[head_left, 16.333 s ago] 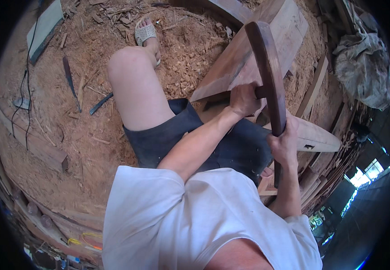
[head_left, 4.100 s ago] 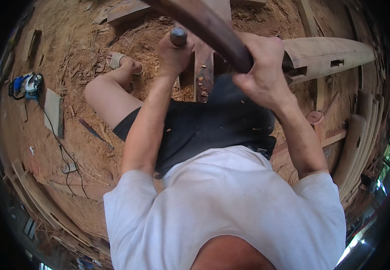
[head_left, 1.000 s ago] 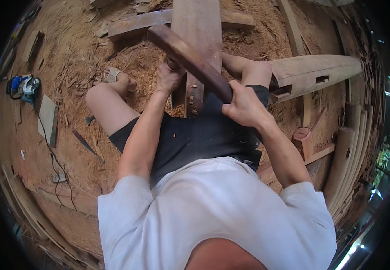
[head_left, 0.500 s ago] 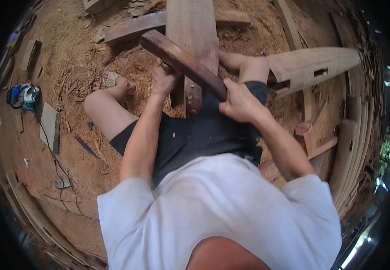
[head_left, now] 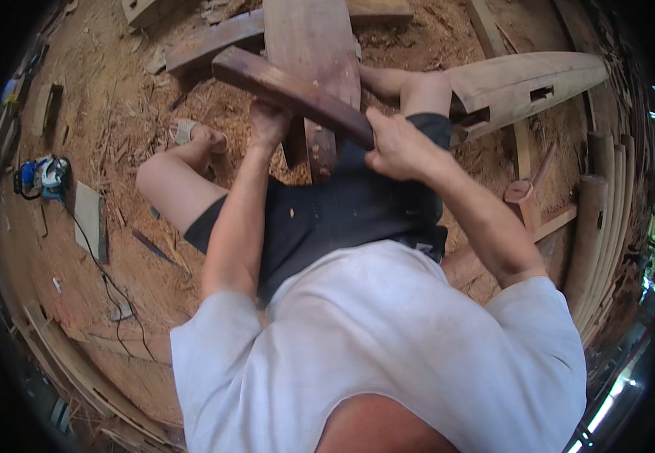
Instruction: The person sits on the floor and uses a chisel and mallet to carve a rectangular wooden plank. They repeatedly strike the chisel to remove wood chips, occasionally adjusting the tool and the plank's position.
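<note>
- The right hand (head_left: 403,143), just right of the frame's centre, is wrapped round the lower end of a dark wooden club (head_left: 290,94). A full grip suits such a thick tool — firm, but not so tight that the wrist stiffens.
- The club slants from the upper left toward the middle of the frame, its far part passing over the left hand (head_left: 268,128); whether they touch can't be told from this angle.
- The left hand, left of upper centre, has its fingers curled. The club covers its front, so I can't tell what, if anything, it grips. I'd keep those fingers out of the club's path.
- A pale timber (head_left: 308,34) lies at top centre, its near end between the left leg (head_left: 180,192) and the right leg (head_left: 427,98). A narrow, darker tongue (head_left: 318,151) points toward the dark shorts (head_left: 335,219). Control should count for more than force here — a slip off that end would head for the lap.
- A crossbeam (head_left: 218,39) seems to run beneath the timber at the top; solid bearing there should limit rocking.
- Pale chips (head_left: 323,146) dot the tongue; brushing them away would give a clearer look at the surface.
</note>
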A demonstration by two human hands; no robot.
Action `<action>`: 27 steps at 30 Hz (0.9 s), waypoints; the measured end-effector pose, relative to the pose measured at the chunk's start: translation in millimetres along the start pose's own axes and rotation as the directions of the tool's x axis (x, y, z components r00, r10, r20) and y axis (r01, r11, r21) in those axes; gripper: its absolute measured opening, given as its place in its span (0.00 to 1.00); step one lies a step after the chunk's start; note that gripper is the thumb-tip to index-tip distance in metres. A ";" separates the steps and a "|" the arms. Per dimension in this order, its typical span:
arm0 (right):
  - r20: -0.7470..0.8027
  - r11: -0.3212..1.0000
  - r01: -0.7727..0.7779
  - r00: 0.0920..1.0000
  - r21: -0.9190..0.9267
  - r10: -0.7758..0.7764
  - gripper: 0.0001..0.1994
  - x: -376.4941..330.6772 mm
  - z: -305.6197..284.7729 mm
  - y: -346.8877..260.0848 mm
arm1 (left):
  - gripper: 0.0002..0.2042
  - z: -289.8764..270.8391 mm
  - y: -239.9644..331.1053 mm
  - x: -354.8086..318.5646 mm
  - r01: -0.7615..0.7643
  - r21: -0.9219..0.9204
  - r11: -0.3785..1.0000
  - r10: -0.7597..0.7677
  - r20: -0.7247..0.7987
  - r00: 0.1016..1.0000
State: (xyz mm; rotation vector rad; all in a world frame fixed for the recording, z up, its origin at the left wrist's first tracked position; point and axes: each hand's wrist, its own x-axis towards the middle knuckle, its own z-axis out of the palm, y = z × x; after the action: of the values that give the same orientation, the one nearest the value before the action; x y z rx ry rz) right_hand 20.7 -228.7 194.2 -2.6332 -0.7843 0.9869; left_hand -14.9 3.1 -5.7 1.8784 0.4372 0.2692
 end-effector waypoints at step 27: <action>-0.126 0.993 0.088 0.989 0.074 -0.078 0.21 11.2 0.9 4.4 | 0.13 8.3 -0.4 -2.3 -0.057 -0.068 0.996 0.057 0.002 0.998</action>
State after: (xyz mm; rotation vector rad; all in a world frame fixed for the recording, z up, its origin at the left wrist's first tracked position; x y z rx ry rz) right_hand 29.0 -226.2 185.7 -2.5432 -0.8016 0.8085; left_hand -13.8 -4.9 -8.9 1.8265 0.3679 0.3153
